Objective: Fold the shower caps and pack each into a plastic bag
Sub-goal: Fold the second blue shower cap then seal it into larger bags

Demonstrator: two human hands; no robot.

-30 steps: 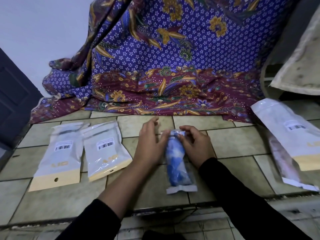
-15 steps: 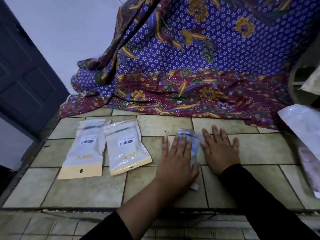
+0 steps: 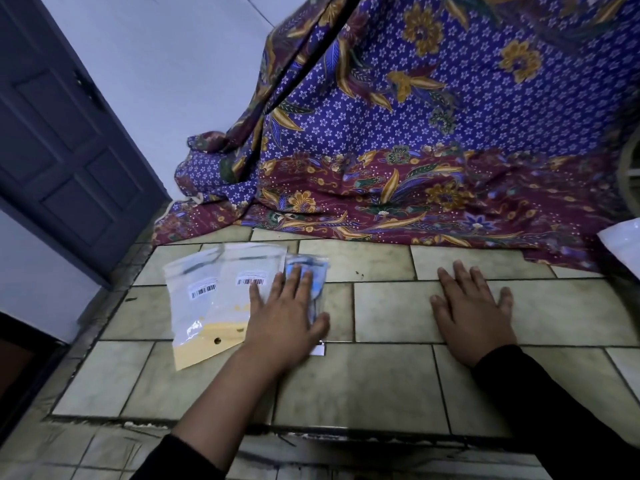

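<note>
The left hand (image 3: 284, 320) has slid the bagged cap (image 3: 313, 275) left, against the two packs (image 3: 221, 299) on the tiles (image 3: 381, 375). It lies flat on it, fingers spread. The right hand (image 3: 472, 320) rests flat, well right, fingers apart.

Tiled tabletop (image 3: 381, 375) of pale green-grey rectangular tiles with dark grout, purple and maroon floral batik cloth (image 3: 433, 133) draped behind, plain white wall (image 3: 166, 64), dark panelled door (image 3: 59, 140) at left, dim light.

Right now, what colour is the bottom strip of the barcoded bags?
Pale yellow strip on each barcoded bag, clearest in the head view.
</note>
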